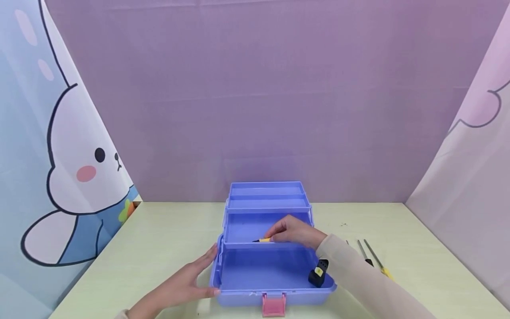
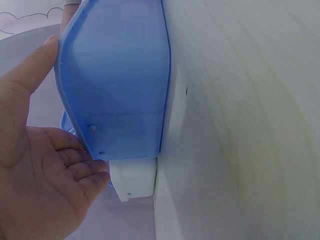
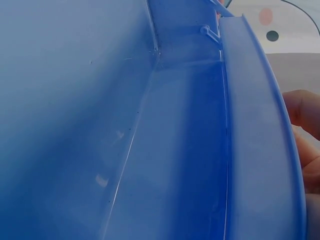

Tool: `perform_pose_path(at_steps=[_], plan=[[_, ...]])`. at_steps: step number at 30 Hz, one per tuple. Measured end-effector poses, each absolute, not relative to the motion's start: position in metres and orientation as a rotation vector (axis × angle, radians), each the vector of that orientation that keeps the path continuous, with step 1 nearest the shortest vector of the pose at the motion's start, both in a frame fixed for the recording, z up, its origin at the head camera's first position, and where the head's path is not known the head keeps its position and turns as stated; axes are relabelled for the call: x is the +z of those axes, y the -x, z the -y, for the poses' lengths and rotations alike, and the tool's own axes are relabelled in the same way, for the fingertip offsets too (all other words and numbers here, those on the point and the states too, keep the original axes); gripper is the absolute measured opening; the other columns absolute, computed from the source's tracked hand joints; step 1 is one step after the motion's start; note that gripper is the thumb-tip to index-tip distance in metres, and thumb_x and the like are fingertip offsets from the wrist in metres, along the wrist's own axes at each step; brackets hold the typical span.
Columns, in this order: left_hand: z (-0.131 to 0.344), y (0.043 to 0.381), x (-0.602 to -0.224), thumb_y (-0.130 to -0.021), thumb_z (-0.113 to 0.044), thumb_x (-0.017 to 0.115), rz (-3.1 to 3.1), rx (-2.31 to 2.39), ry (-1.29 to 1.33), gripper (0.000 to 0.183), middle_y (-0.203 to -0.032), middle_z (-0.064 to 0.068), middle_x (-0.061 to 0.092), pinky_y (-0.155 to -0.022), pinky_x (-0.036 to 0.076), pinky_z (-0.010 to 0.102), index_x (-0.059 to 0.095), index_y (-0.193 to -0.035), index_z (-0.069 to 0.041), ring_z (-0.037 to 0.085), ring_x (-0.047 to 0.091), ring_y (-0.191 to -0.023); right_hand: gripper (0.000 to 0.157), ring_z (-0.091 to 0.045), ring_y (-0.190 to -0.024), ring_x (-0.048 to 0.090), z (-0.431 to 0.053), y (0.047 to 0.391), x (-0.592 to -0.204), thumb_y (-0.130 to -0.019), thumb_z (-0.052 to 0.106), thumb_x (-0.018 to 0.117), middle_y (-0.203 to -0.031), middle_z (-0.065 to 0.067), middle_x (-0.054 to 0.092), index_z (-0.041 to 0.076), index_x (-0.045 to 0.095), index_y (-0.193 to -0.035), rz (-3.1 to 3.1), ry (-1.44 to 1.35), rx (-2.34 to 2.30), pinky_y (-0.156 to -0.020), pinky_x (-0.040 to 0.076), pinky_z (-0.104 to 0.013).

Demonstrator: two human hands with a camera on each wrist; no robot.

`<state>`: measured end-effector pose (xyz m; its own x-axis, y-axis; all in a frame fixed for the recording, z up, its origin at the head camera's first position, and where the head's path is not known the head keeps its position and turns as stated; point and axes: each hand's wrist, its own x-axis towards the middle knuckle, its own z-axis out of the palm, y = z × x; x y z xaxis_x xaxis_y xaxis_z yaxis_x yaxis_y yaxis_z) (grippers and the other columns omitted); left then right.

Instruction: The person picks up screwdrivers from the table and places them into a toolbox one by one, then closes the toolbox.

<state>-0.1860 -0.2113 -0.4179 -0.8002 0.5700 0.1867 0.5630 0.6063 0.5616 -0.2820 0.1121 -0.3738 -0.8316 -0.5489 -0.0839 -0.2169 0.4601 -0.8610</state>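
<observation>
A periwinkle-blue toolbox [image 1: 275, 297] stands unfolded on the table, its stepped trays rising at the back and a pink latch [image 1: 274, 305] hanging at the front. My right hand [image 1: 292, 230] reaches over the lower tray [image 1: 244, 226] and pinches a small tool [image 1: 264, 239] with a yellow body and dark tip, close over that tray's front edge. In the right wrist view, fingers [image 3: 302, 112] show behind the tray wall, with the tool hidden. Spread along the toolbox's left side, my left hand [image 1: 181, 281] touches its rim with thumb and fingertips.
Right of the toolbox, a screwdriver with a black handle [image 1: 369, 262] and one with a yellow handle [image 1: 386, 272] lie on the table [image 1: 430, 261]. Another thin tip pokes out beside my sleeve. A black wrist camera [image 1: 317, 277] hangs over the bottom compartment. Purple cloth stands behind.
</observation>
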Motion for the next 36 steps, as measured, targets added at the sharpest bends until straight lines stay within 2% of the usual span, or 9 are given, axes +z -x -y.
perform_pose_path(at_steps=[11,19,26,36], plan=[[0.2090,0.1877,-0.4182,-0.083,-0.039,0.071,-2.743,1.011,-0.945,0.092,-0.155,0.020,0.019,-0.109,0.036,0.037,0.020,-0.148,0.001,0.040,0.027,-0.137,0.014,-0.013,-0.082,0.064,-0.1136,0.2821,-0.3754,-0.086,0.009,0.066,-0.094,-0.004,0.074,0.011,0.076,-0.096,-2.375,0.603,-1.319,-0.076,0.054,-0.029],[0.2104,0.1861,-0.4176,-0.082,-0.042,0.071,-2.794,0.989,-0.973,0.093,-0.153,0.022,0.021,-0.108,0.037,0.040,0.023,-0.147,0.003,0.040,0.029,-0.136,0.014,-0.013,-0.075,0.058,-0.1112,0.2848,-0.3750,-0.085,0.010,0.068,-0.092,-0.003,0.073,0.011,0.076,-0.096,-2.371,0.614,-1.330,-0.067,0.047,-0.025],[0.2096,0.1861,-0.4156,-0.082,-0.042,0.070,-2.806,0.983,-0.972,0.092,-0.153,0.021,0.022,-0.108,0.037,0.041,0.024,-0.147,0.003,0.038,0.029,-0.136,0.013,-0.013,-0.080,0.063,-0.1107,0.2861,-0.3758,-0.084,0.010,0.069,-0.094,-0.003,0.074,0.011,0.076,-0.095,-2.396,0.578,-1.338,-0.073,0.054,-0.029],[0.2092,0.1845,-0.4133,-0.081,-0.042,0.071,-2.796,0.992,-0.982,0.093,-0.153,0.021,0.022,-0.107,0.037,0.043,0.024,-0.147,0.004,0.040,0.030,-0.135,0.017,-0.013,-0.090,0.066,-0.1119,0.2820,-0.3766,-0.084,0.018,0.070,-0.097,-0.003,0.073,0.011,0.075,-0.099,-2.365,0.542,-1.394,-0.081,0.055,-0.030]])
